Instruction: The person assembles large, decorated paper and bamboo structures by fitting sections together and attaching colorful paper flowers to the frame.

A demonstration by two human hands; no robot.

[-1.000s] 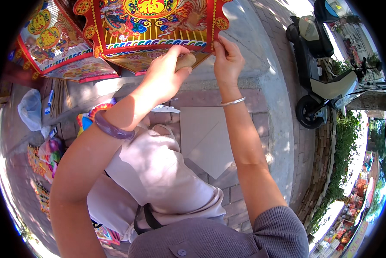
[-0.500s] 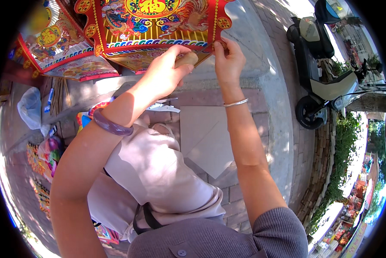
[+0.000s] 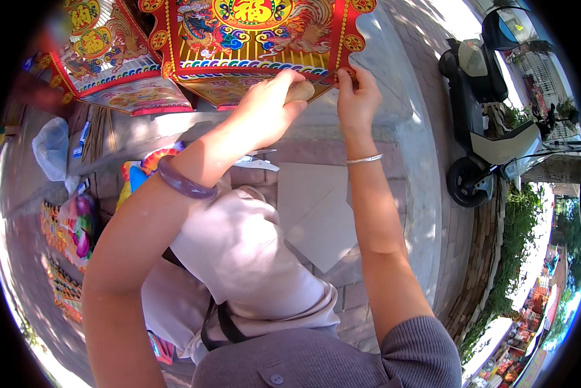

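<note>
A red and gold paper structure, printed with bright patterns, stands at the top of the view with its scalloped corner strips facing me. My left hand is closed round the rounded, tan handle of what looks like a wooden-handled tool. Its working end points toward the structure's lower right corner, too small to make out clearly. At that same corner my right hand pinches the red scalloped edge between thumb and fingers. The hands are a short way apart.
A grey board lies on the brick paving, beside a white-handled tool. Further left are a second paper structure, thin sticks and a plastic bag. A scooter is parked at the right.
The whole scene has shifted slightly right and down in the view. Both hands keep their grips near the structure's lower right corner, with hardly any movement between them.
</note>
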